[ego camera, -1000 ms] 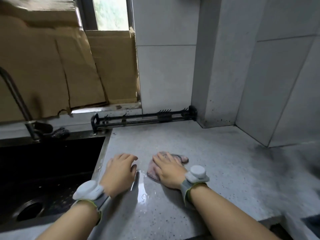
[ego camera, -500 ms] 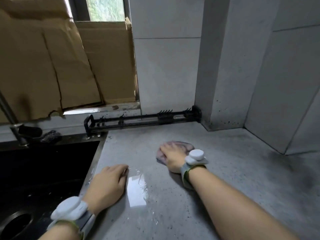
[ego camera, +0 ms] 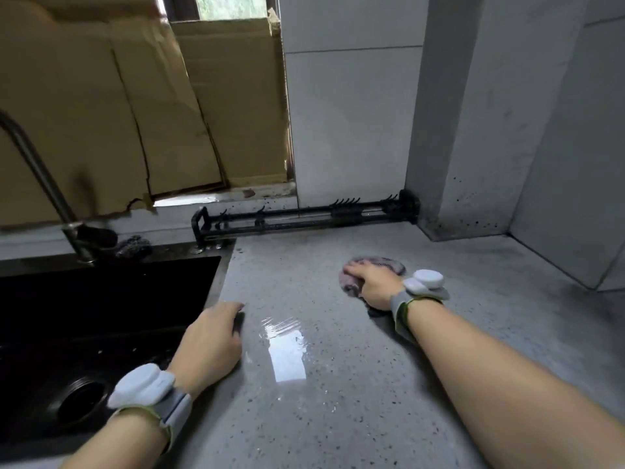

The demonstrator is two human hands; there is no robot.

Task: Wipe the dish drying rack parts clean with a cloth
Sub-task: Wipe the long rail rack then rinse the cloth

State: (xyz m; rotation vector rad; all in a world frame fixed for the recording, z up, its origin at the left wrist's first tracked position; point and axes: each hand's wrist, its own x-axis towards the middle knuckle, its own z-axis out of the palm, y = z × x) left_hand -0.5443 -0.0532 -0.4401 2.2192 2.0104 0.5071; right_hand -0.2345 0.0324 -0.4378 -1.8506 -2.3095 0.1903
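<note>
A black dish drying rack part (ego camera: 304,218) lies folded flat along the back wall of the grey counter (ego camera: 389,384), from the sink corner to the pillar. My right hand (ego camera: 373,282) presses down on a pinkish-grey cloth (ego camera: 389,264) on the counter, well in front of the rack; its fingers lie over the cloth. My left hand (ego camera: 211,343) rests palm down on the counter at the sink's edge, fingers slightly bent, holding nothing.
A black sink (ego camera: 101,333) with a drain fills the left, with a metal tap (ego camera: 37,170) behind it. A puddle of water (ego camera: 285,346) shines between my hands. Cardboard (ego camera: 135,106) covers the window. A tiled pillar (ego camera: 473,113) stands at the back right.
My right hand has slid the cloth away from me and to the right, toward the rack. My left hand has stayed at the sink's edge, and the puddle now lies uncovered between them.
</note>
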